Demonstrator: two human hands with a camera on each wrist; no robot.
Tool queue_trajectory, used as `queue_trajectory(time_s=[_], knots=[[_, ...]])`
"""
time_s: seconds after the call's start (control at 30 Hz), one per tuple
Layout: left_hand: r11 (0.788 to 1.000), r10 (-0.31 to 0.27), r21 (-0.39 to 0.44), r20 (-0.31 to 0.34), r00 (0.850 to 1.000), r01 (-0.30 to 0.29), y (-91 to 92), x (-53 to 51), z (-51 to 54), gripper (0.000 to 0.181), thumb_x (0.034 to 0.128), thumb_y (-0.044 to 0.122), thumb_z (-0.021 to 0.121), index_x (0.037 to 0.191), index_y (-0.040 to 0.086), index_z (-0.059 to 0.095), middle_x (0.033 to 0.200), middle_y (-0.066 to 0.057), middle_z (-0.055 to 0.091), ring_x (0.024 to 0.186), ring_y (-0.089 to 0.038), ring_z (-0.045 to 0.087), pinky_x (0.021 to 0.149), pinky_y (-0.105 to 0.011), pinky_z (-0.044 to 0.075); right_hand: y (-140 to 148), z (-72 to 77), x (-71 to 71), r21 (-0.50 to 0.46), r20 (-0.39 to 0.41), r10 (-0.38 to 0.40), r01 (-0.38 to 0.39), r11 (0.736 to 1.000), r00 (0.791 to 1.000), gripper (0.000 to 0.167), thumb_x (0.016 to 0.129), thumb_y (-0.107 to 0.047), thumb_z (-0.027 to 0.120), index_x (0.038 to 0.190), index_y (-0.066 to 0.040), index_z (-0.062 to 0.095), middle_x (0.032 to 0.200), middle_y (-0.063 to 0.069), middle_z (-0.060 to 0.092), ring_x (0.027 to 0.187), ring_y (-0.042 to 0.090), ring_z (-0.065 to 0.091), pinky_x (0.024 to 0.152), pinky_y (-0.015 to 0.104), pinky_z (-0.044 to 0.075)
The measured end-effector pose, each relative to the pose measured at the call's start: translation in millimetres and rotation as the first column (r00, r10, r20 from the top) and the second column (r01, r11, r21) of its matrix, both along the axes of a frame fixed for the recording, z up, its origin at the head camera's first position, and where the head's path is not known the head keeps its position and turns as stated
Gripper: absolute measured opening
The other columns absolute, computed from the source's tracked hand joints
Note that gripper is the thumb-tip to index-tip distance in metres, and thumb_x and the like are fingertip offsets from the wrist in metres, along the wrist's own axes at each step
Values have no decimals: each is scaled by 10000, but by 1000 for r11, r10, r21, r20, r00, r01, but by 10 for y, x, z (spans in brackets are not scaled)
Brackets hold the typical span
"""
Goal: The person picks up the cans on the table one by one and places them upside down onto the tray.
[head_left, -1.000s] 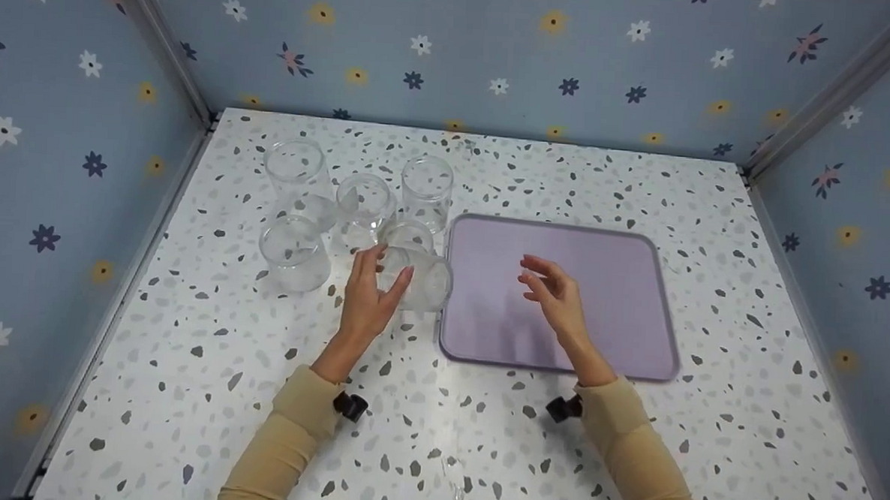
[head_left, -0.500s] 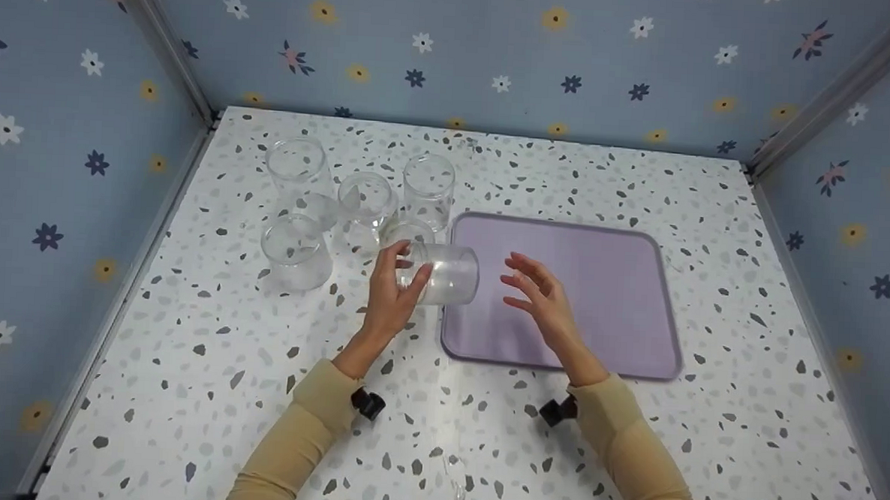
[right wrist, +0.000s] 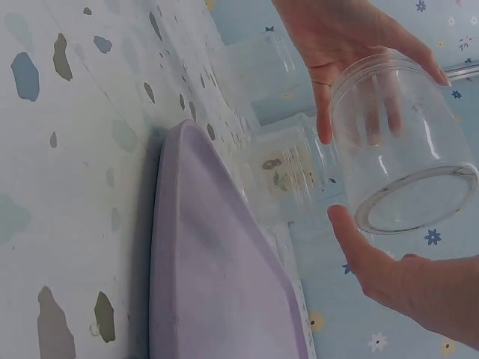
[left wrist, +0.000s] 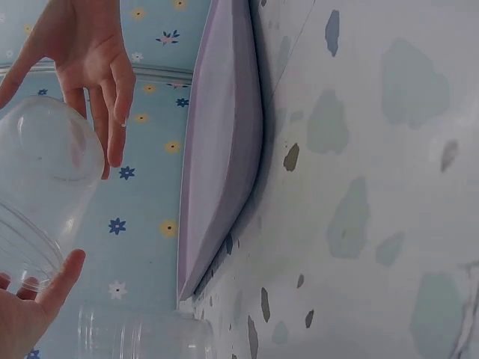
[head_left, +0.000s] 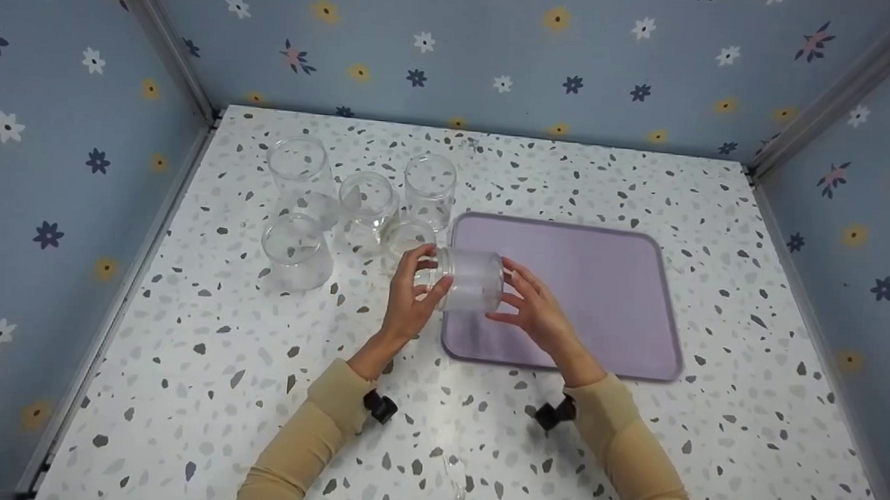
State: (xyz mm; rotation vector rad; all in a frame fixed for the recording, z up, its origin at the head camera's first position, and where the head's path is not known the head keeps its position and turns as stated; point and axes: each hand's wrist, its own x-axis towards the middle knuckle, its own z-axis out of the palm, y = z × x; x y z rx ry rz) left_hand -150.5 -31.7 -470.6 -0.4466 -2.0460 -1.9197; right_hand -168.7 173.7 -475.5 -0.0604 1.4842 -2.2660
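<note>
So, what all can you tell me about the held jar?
The jar is a clear cylinder, glass or plastic by its look, ridged at the neck. It's held sideways over the left edge of the tray, the left hand gripping the neck end. The right hand is at the base; contact there is unclear.

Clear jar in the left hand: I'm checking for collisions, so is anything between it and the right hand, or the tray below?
Nothing visible stands between the jar and the right hand, nor between jar and tray. The other jars stand left of the tray.
</note>
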Motion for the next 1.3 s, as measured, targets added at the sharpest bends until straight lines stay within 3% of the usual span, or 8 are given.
queue_trajectory(time_s=[0.17, 0.37, 0.6, 0.77, 1.0, 1.2, 1.3], knots=[[996, -77, 54, -1, 997, 77, 43, -1, -17, 484, 808, 86, 549, 1237, -72, 391, 1180, -263, 395, 1032, -354, 449, 634, -500, 471, -12, -8, 8, -17, -20, 38, -39, 999, 999, 779, 821, -373, 610, 1398, -45, 200, 1285, 151, 347, 1050, 299, 482, 823, 536, 408], [993, -109, 50, 1, 994, 109, 87, -2, -28, 501, 792, 66, 548, 1242, -77, 382, 1205, -261, 392, 1044, -344, 447, 659, -498, 473, -3, -30, -5, -1, -102, 78, -79, 997, 992, 637, 865, -310, 559, 1389, -103, 261, 1263, 154, 375, 1055, 323, 476, 773, 492, 452], [989, -139, 52, 4, 990, 139, 91, 0, -17, 489, 805, 45, 529, 1251, -79, 371, 1228, -305, 354, 1054, -369, 433, 686, -497, 472, -13, -19, -18, 19, -52, 57, -56, 998, 997, 609, 892, -173, 514, 1407, -97, 197, 1270, 164, 361, 1064, 295, 461, 819, 497, 421], [988, -156, 19, -4, 988, 156, 74, -12, -8, 494, 808, 7, 536, 1259, -93, 360, 1211, -294, 372, 1076, -383, 422, 796, -516, 428, -14, 10, -8, 28, -55, 32, -31, 999, 998, 547, 906, -104, 468, 1398, -91, 229, 1259, 156, 379, 1060, 292, 467, 824, 485, 422], [990, -94, -102, -12, 995, 92, -6, 11, 41, 517, 810, 19, 590, 1268, -93, 378, 1222, -240, 415, 1149, -357, 386, 895, -520, 345, 26, 28, -26, 168, -79, -34, 47, 985, 996, 600, 833, -118, 589, 1369, -127, 318, 1256, 164, 388, 1036, 291, 480, 754, 407, 477], [985, -5, -174, -56, 998, -5, -90, -125, -214, 408, 845, 91, 596, 1223, -10, 480, 1137, -138, 518, 1065, -286, 476, 845, -416, 410, 109, 76, -36, 276, -96, -54, 79, 958, 994, 650, 801, -155, 655, 1366, -135, 335, 1314, 199, 342, 1086, 348, 432, 828, 524, 408], [975, 28, -218, -87, 996, -46, -137, -170, -286, 345, 845, 121, 603, 1170, 25, 537, 1083, -87, 552, 1004, -248, 513, 799, -363, 435, 152, 104, -52, 366, -118, -48, 88, 926, 992, 655, 800, -180, 660, 1367, -139, 335, 1330, 191, 330, 1091, 334, 440, 831, 532, 400]])
